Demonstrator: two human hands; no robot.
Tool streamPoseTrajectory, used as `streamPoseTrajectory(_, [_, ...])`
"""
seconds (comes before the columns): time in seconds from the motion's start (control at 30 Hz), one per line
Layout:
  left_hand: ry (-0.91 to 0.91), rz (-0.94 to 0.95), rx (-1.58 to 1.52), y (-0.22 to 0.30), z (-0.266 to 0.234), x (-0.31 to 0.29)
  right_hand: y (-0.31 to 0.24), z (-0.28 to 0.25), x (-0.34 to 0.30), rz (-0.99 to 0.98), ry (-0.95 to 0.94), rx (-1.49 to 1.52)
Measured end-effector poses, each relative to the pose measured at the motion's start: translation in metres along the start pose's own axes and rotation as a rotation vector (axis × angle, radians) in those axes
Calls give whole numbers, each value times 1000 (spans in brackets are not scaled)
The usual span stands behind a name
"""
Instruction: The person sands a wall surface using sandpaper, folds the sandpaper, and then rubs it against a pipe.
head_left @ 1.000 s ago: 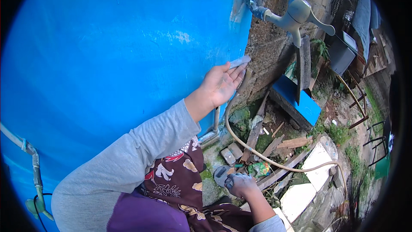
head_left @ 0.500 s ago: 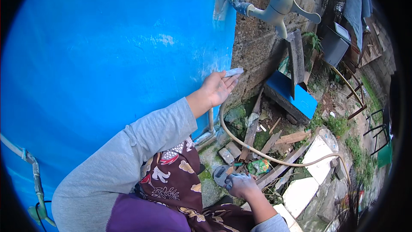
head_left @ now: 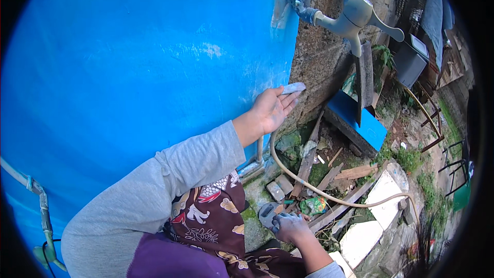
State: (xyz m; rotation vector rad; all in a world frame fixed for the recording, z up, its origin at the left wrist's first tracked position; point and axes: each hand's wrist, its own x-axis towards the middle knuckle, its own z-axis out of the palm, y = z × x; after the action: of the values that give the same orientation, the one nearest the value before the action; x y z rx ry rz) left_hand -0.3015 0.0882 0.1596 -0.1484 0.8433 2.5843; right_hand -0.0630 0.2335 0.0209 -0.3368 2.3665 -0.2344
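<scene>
My left hand (head_left: pixel 269 111) is turned palm up in front of the blue wall. It pinches a pale, bluish-white folded strip (head_left: pixel 294 88) between thumb and fingers, the strip's end pointing toward the rough wall edge. Lower down, my right hand (head_left: pixel 293 228), with grey-dusted fingers, is curled at a flat grey rounded piece (head_left: pixel 267 214) with a slot-like mark. The piece sits just above mossy ground, partly covered by the fingers. The large smooth blue surface (head_left: pixel 154 72) bears whitish scuffs near my left hand.
A beige tap (head_left: pixel 355 18) juts out at upper right. Below it stand a grey slab (head_left: pixel 365 74) and a blue-topped block (head_left: pixel 360 118). A hose (head_left: pixel 329 194) curves over wood scraps, stones and white tile pieces (head_left: pixel 383 195). A pipe (head_left: pixel 43 211) runs at far left.
The whole view has shifted slightly, so the tap, wall edge and ground appear farther right. Both hands keep nearly the same pose and hold.
</scene>
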Motion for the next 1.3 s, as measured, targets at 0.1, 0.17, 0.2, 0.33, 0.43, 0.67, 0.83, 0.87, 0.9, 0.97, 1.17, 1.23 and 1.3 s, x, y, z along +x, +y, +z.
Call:
streamPoseTrajectory(0.1, [-116, 34, 33, 11, -1, -4, -2, 0, -1, -3, 0, 22])
streamPoseTrajectory(0.17, [-211, 53, 57, 12, -2, 0, -2, -1, 0, -22, 34, -12])
streamPoseTrajectory(0.2, [-80, 9, 83, 5, -1, 7, -3, -2, -1, -30, 33, -16])
streamPoseTrajectory(0.33, [-28, -12, 91, -4, 2, 4, 2, 2, -4, 12, 2, 0])
streamPoseTrajectory(0.43, [-169, 14, 78, 10, 5, -1, 1, 1, -1, 10, 13, -4])
streamPoseTrajectory(0.67, [-64, -117, 63, 3, -9, 9, -3, -9, -4, 61, -9, 13])
streamPoseTrajectory(0.83, [-189, -107, 57, 11, 2, -2, 3, 3, 1, 7, 30, -1])
streamPoseTrajectory(0.87, [-188, -129, 73, 11, 1, 0, 3, 4, 1, 9, 36, 3])
streamPoseTrajectory(0.9, [-186, -131, 74, 12, 1, 0, 3, 4, 2, 12, 43, 6])
streamPoseTrajectory(0.97, [-173, -151, 54, 12, 1, 1, 4, 6, 4, 9, 42, 4])
streamPoseTrajectory(1.17, [-139, -140, 80, 12, 7, -5, 5, 7, 5, -4, 45, 15])
streamPoseTrajectory(1.23, [-137, -142, 80, 13, 6, -6, 4, 8, 4, -12, 69, 17])
streamPoseTrajectory(1.3, [-137, -145, 79, 14, 6, -5, 3, 6, 3, -2, 75, 1])
